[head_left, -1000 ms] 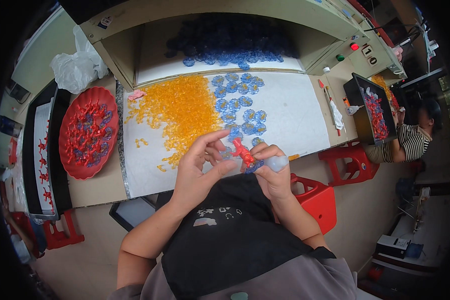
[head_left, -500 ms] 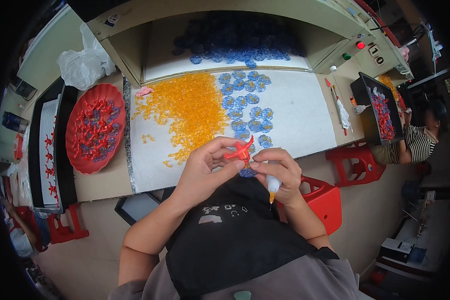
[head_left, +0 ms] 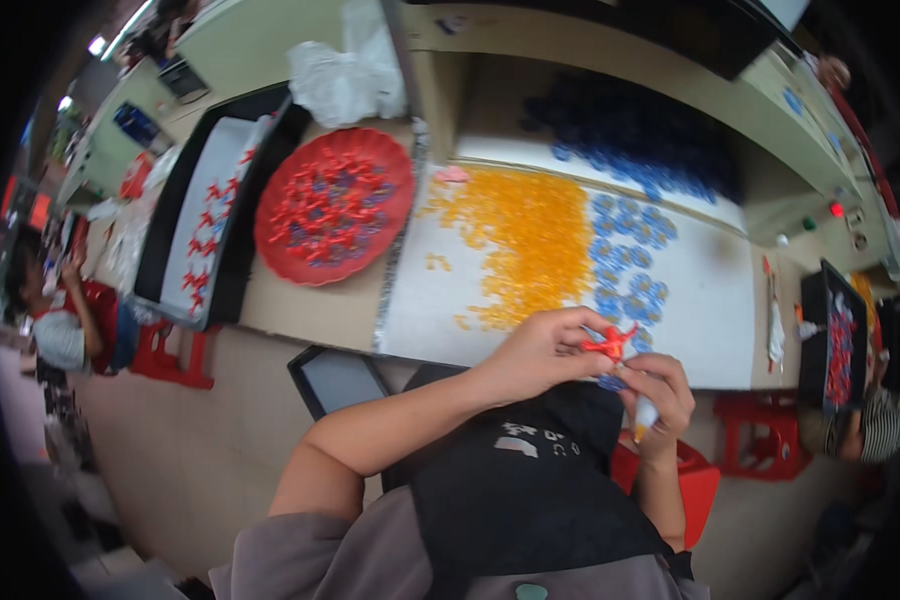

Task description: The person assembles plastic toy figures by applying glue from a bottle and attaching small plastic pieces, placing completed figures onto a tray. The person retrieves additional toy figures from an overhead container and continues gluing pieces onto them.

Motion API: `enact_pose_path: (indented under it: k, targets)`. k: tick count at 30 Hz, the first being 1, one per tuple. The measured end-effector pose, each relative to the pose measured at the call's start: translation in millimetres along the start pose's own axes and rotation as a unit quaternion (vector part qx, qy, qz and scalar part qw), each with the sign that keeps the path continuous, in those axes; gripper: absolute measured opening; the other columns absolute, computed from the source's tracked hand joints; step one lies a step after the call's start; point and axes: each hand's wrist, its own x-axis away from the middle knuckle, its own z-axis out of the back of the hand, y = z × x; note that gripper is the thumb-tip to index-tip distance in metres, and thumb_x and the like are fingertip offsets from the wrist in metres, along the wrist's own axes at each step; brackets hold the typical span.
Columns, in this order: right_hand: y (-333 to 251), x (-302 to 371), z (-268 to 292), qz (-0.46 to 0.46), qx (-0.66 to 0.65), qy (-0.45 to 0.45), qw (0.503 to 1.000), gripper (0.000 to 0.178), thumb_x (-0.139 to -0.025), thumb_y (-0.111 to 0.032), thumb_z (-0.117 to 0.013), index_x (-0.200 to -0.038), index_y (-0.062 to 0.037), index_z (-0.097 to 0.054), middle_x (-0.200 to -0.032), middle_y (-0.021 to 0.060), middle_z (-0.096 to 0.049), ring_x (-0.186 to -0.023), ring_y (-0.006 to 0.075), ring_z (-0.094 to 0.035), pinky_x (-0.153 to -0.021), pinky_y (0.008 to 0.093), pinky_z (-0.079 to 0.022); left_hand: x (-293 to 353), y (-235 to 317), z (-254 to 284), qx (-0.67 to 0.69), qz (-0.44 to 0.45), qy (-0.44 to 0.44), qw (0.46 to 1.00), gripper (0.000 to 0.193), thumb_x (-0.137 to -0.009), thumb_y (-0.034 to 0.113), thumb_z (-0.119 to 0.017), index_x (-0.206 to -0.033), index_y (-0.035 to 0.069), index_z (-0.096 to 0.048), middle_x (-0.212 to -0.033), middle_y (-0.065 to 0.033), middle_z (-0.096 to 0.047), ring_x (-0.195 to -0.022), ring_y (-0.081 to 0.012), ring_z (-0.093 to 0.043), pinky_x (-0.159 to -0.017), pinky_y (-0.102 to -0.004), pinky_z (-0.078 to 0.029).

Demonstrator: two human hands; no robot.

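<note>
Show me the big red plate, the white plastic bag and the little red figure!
Big red plate (head_left: 391, 160), head view: upper right rim.
White plastic bag (head_left: 345, 85), head view: crumpled middle.
Little red figure (head_left: 613, 345), head view: its body.

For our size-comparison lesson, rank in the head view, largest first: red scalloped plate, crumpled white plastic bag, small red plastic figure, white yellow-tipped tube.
Red scalloped plate
White plastic bag
Unranked, too unsure: red figure and white tube; the right hand partly hides the tube.

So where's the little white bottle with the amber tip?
In the head view, right of centre: the white bottle is tucked in the right hand, below and right of the red figurine.
</note>
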Motion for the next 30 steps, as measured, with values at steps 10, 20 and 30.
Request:
enact_pose_path:
  k: [10, 20, 30]
  targets:
    - [-9, -15, -22, 0.070, 0.020, -0.031, 0.997, 0.017, -0.064, -0.003, -0.064, -0.080, -0.0025, -0.060, -0.078, 0.0132, -0.056, -0.068, 0.0261, -0.056, -0.059, 0.0307, -0.046, 19, 6, 20, -0.047, -0.046, 0.028, 0.997, 0.024, -0.076, 0.008, -0.059, -0.096, 0.001, -0.047, -0.089, -0.0072, -0.058, -0.082, -0.0104, -0.055, -0.074, -0.0241, -0.043]
    - [-32, -64, -83, 0.093, -0.032, -0.092, 0.991, 0.030, -0.061, -0.004, -0.069, -0.089, -0.0051, -0.059, -0.097, 0.0160, -0.053, -0.063, 0.0189, -0.057, -0.055, 0.0246, -0.046, 67, 61, 70, 0.011, -0.010, 0.098, 0.995, 0.026, -0.078, 0.011, -0.058, -0.102, 0.005, -0.048, -0.087, -0.0033, -0.057, -0.079, -0.0089, -0.054, -0.074, -0.0234, -0.042]
    - [-8, -52, -60, -0.046, 0.015, -0.015, 0.999, 0.036, -0.065, 0.007, -0.060, -0.099, -0.0005, -0.054, -0.096, 0.0160, -0.051, -0.060, 0.0142, -0.052, -0.062, 0.0243, -0.043, 164, 237, 321, -0.483, -0.190, 0.538, 0.664, 0.034, -0.068, 0.006, -0.061, -0.100, 0.003, -0.048, -0.081, -0.0101, -0.061, -0.075, -0.0136, -0.057, -0.065, -0.0243, -0.042]
